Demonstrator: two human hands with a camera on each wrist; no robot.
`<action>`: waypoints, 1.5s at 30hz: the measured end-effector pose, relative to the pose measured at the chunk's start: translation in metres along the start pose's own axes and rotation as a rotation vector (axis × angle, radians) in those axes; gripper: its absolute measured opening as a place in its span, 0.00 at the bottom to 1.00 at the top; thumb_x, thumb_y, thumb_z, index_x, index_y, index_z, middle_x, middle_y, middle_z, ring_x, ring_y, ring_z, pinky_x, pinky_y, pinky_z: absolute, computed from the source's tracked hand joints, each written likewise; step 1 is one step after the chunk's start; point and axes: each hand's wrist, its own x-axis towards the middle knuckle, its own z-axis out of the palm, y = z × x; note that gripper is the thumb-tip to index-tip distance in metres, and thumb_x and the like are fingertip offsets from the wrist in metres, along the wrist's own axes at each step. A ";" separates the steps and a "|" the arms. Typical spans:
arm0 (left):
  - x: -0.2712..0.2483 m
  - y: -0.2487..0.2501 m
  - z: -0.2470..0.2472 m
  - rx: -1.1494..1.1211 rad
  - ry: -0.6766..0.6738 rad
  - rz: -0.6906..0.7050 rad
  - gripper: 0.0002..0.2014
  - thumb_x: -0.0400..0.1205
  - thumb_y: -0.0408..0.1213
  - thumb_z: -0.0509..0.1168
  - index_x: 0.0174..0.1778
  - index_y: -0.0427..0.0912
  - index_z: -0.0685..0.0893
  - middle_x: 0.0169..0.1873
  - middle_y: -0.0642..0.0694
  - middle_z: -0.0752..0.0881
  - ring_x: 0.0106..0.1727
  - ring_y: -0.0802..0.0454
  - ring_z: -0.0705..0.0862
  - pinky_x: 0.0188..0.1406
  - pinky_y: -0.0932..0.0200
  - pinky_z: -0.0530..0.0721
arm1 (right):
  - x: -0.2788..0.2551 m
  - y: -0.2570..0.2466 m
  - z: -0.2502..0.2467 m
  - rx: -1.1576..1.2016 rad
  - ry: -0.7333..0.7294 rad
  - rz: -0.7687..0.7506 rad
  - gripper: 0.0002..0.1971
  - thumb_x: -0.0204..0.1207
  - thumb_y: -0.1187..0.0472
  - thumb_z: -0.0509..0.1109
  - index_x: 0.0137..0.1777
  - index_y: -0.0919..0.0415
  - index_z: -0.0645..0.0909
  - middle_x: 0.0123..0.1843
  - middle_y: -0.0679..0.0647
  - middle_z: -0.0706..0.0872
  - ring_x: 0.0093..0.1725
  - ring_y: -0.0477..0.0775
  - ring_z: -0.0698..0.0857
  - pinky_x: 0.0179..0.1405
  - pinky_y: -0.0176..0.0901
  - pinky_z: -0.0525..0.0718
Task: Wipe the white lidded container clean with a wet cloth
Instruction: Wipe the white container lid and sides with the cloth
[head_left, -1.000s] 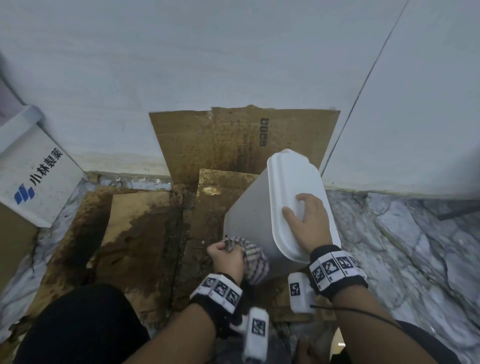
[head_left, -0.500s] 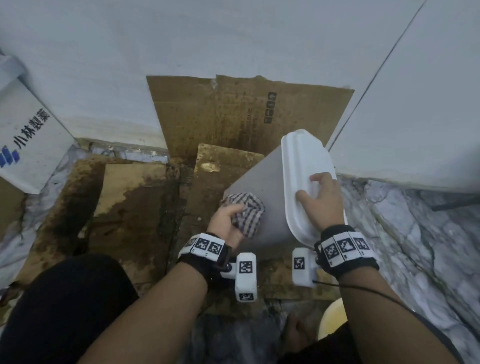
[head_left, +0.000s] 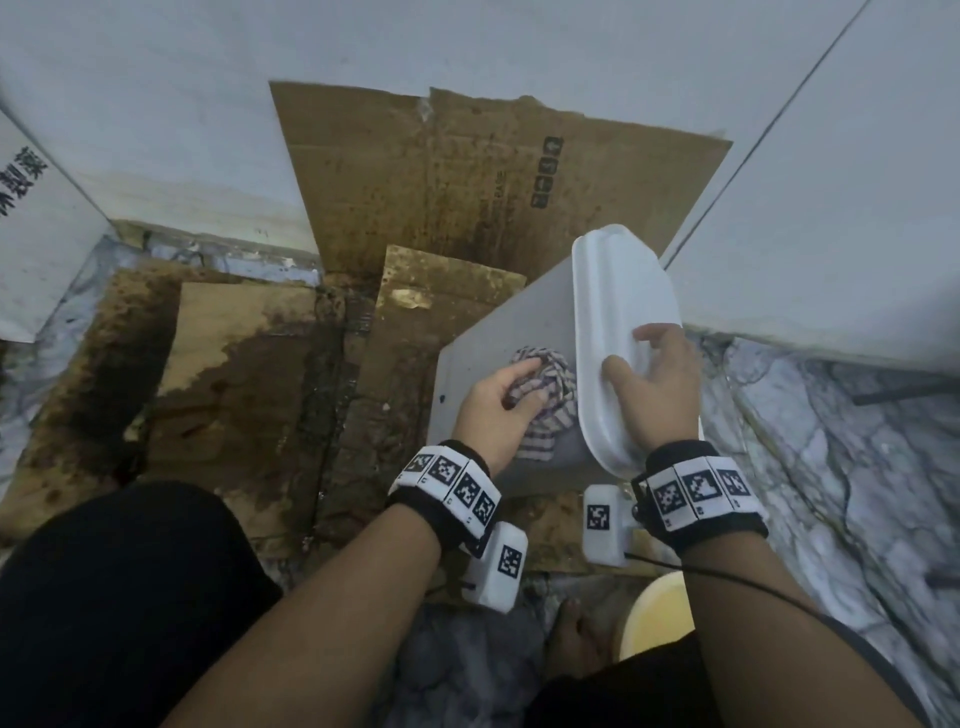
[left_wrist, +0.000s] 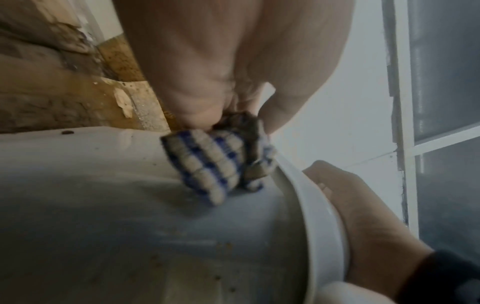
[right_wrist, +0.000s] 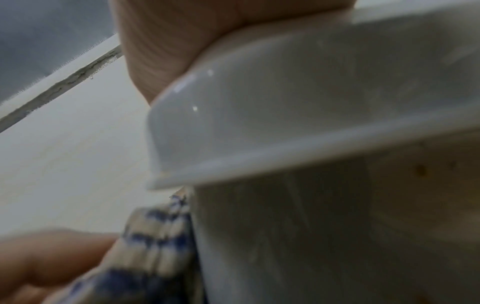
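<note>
The white lidded container (head_left: 498, 332) stands tilted on stained cardboard, its lid (head_left: 618, 322) facing right and toward me. My left hand (head_left: 498, 400) grips a bunched blue-and-white checked cloth (head_left: 545, 395) and presses it on the container's side wall, just under the lid rim. In the left wrist view the cloth (left_wrist: 215, 164) lies against the wall (left_wrist: 103, 205), which carries brown specks. My right hand (head_left: 654, 384) rests on the lid, thumb and fingers curled over it, steadying the container. The lid's rim (right_wrist: 285, 123) fills the right wrist view, with the cloth (right_wrist: 153, 242) below it.
Wet, stained cardboard sheets (head_left: 260, 374) cover the floor, and one sheet (head_left: 467, 171) leans on the white wall. A white printed box (head_left: 36, 234) stands at the left. Marble floor (head_left: 831, 467) lies to the right. A yellowish round object (head_left: 654, 613) and a foot (head_left: 571, 634) are near me.
My left hand has carried the cloth up the container's side, from near its lower edge to just under the lid. The right hand stayed on the lid.
</note>
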 end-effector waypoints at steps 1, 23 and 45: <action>0.000 -0.003 0.000 0.029 0.020 0.033 0.21 0.81 0.36 0.69 0.71 0.51 0.80 0.66 0.49 0.84 0.65 0.56 0.82 0.69 0.53 0.80 | 0.000 -0.001 0.000 -0.005 0.002 0.000 0.24 0.60 0.46 0.66 0.57 0.51 0.74 0.61 0.53 0.77 0.63 0.56 0.74 0.67 0.63 0.73; 0.003 -0.026 0.047 0.239 -0.046 0.298 0.26 0.86 0.51 0.51 0.82 0.55 0.63 0.84 0.54 0.58 0.84 0.59 0.54 0.82 0.35 0.46 | 0.010 -0.005 -0.002 -0.042 -0.038 0.074 0.24 0.61 0.50 0.61 0.59 0.51 0.69 0.60 0.52 0.69 0.65 0.60 0.70 0.67 0.59 0.70; 0.056 -0.132 -0.017 0.306 0.123 -0.139 0.28 0.86 0.51 0.57 0.82 0.49 0.65 0.83 0.49 0.61 0.83 0.51 0.61 0.81 0.60 0.57 | 0.012 0.003 0.002 0.022 -0.005 0.095 0.20 0.63 0.54 0.60 0.57 0.44 0.69 0.60 0.51 0.68 0.65 0.56 0.70 0.67 0.52 0.70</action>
